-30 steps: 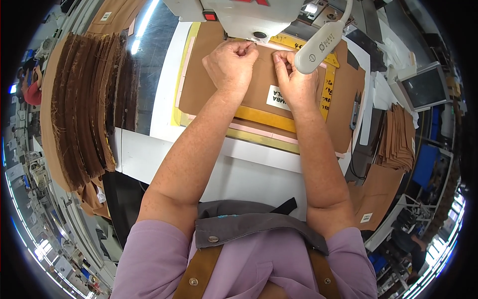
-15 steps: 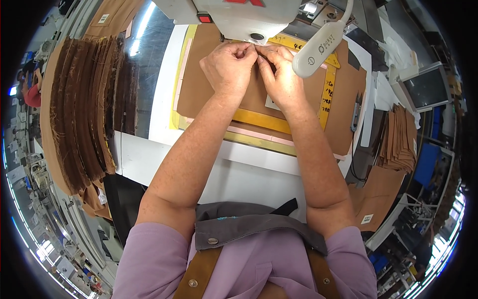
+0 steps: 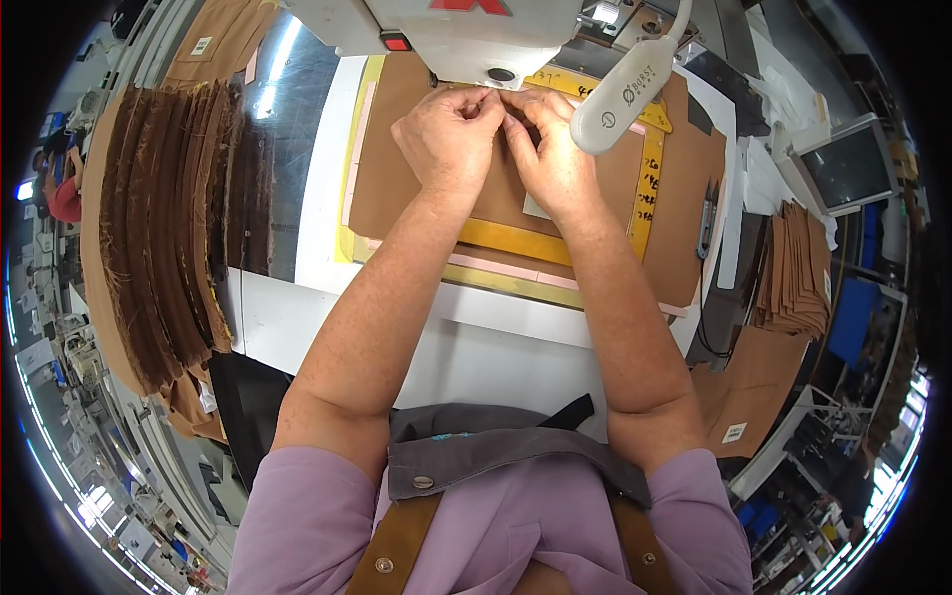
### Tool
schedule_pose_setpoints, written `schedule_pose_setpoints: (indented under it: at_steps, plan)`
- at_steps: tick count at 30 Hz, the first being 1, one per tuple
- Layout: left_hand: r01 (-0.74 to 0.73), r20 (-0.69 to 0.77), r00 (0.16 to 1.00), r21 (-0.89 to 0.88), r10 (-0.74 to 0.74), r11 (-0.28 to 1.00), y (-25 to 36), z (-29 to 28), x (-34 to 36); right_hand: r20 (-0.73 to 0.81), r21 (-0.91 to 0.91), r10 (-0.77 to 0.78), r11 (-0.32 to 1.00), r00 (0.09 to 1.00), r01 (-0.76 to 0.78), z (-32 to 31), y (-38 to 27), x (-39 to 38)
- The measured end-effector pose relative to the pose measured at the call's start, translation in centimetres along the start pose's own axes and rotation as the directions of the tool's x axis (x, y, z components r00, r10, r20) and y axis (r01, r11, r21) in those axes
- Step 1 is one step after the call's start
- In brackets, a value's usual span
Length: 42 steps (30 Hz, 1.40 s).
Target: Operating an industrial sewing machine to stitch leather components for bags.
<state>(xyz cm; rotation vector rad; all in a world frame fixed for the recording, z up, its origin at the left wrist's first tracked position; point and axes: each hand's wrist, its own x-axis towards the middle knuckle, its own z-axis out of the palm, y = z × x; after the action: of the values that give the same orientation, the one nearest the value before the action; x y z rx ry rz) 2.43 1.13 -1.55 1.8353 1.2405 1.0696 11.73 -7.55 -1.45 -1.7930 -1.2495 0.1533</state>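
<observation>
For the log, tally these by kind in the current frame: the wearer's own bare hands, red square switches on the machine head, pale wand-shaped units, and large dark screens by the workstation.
Bare hands: 2 (left hand, right hand)
Red square switch: 1
Pale wand-shaped unit: 1
Large dark screen: 1
Total: 5

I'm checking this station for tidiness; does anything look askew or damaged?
Mainly the brown fabric stack on the left: its edges look frayed, with loose threads sticking out, though that may just be raw-cut cloth.
</observation>
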Motion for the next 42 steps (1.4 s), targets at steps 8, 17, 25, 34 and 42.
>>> schedule_pose_setpoints:
  at_steps: [8, 17, 25, 34, 42]
  plan:
    - [0.023, 0.018, 1.0, 0.004, -0.023, 1.0, -0.1, 0.1, 0.0, -0.022, -0.005, -0.048, 0.999, 0.999, 0.048, 0.0, 0.3, 0.1]
    - [0.052, 0.042, 0.998, 0.079, -0.055, 0.996, 0.1, -0.2, 0.1, -0.03, 0.15, -0.047, 0.987, 0.998, 0.051, -0.6, 1.6, 2.8]
    - [0.067, 0.055, 0.996, 0.057, -0.07, 0.996, 0.1, 0.0, 0.1, 0.024, -0.018, -0.358, 0.933, 0.933, 0.358, -1.2, 3.3, 4.7]
    - [0.042, 0.009, 0.999, 0.025, -0.042, 0.999, -0.2, 0.0, 0.1, 0.057, -0.053, -0.339, 0.938, 0.939, 0.342, -0.9, 3.0, 5.0]
    - [0.031, 0.013, 0.999, 0.026, -0.032, 0.999, 0.0, 0.1, 0.1, 0.021, -0.085, -0.367, 0.926, 0.93, 0.368, -1.1, 3.1, 5.0]
